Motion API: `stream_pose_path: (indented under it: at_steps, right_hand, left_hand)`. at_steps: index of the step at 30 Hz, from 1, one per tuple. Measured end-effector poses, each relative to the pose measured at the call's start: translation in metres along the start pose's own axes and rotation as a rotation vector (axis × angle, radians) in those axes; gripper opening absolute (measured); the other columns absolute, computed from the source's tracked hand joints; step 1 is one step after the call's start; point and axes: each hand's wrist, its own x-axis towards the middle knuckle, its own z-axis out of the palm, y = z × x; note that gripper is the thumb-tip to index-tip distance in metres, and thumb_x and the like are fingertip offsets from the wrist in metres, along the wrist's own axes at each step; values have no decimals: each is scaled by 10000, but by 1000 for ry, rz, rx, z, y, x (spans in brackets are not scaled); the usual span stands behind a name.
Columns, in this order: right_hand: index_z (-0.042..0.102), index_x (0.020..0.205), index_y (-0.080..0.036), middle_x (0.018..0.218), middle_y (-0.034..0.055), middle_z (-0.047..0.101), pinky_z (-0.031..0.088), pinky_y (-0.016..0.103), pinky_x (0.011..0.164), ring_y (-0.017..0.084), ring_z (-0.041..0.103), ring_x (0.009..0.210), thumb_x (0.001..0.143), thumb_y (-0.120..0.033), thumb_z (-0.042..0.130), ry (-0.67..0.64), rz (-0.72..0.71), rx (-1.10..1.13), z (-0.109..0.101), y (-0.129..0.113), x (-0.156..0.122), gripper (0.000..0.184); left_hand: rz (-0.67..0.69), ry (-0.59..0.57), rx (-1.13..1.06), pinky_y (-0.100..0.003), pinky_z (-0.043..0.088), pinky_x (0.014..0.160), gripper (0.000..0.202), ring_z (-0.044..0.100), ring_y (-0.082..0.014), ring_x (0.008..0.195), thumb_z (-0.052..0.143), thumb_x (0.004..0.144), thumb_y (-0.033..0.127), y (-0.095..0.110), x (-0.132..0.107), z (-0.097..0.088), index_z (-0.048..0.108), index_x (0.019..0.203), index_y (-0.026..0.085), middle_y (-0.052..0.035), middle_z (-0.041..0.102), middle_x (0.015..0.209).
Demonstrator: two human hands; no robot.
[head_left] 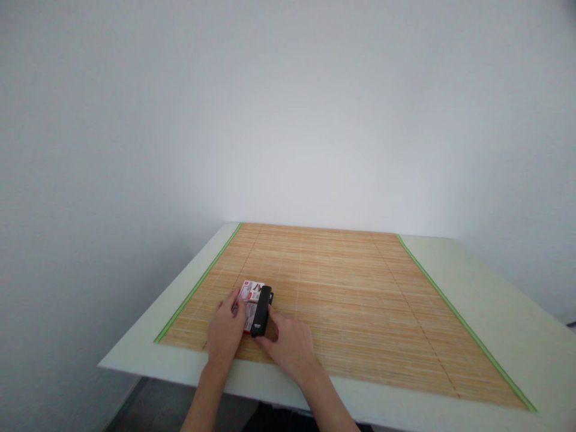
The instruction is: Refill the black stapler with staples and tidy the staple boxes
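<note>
A black stapler lies lengthwise on the bamboo mat, alongside white-and-red printed boxes that touch or nearly touch its left side. I cannot tell for certain whether the packaging is one box or two. My left hand has its fingers curled around the left edge of the packaging, hiding part of it. From the right, my right hand grips the stapler's near end and right side between thumb and fingers. Something small and dark sticks out at the stapler's far right side.
The bamboo mat with green edging covers most of the white table. A pale wall rises behind the table and on the left. The table's front edge runs just below my wrists. A dark object shows at the far right.
</note>
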Motion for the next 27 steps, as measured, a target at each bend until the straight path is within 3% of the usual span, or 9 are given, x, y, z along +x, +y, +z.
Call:
stream_pose_path:
  at_steps: [10, 16, 27]
  right_hand:
    - [552, 1462, -336, 1189, 50, 772, 539, 368, 834, 301, 736, 1013, 816, -504, 777, 17, -4, 19, 2, 1, 0, 705]
    - [540, 1473, -343, 1238, 44, 756, 531, 370, 872, 298, 723, 1068, 827, -475, 767, 24, -13, 33, 2, 2, 0, 698]
    - [535, 1485, -331, 1232, 53, 757, 527, 360, 887, 296, 721, 1082, 844, -485, 748, 5, 9, -3, -1, -1, -1, 693]
  left_hand:
    - [4, -7, -98, -440, 511, 1058, 479, 666, -291, 1206, 442, 1033, 442, -3, -1, 2, 598, 1433, 228, -114, 678, 1361]
    - [81, -20, -256, -443, 358, 1230, 517, 479, -245, 1445, 372, 1061, 416, -4, -8, 6, 470, 1526, 211, -86, 519, 1558]
    - [60, -27, -239, -453, 424, 1171, 462, 572, -256, 1343, 390, 1054, 397, 0, -7, 5, 530, 1458, 220, -93, 605, 1458]
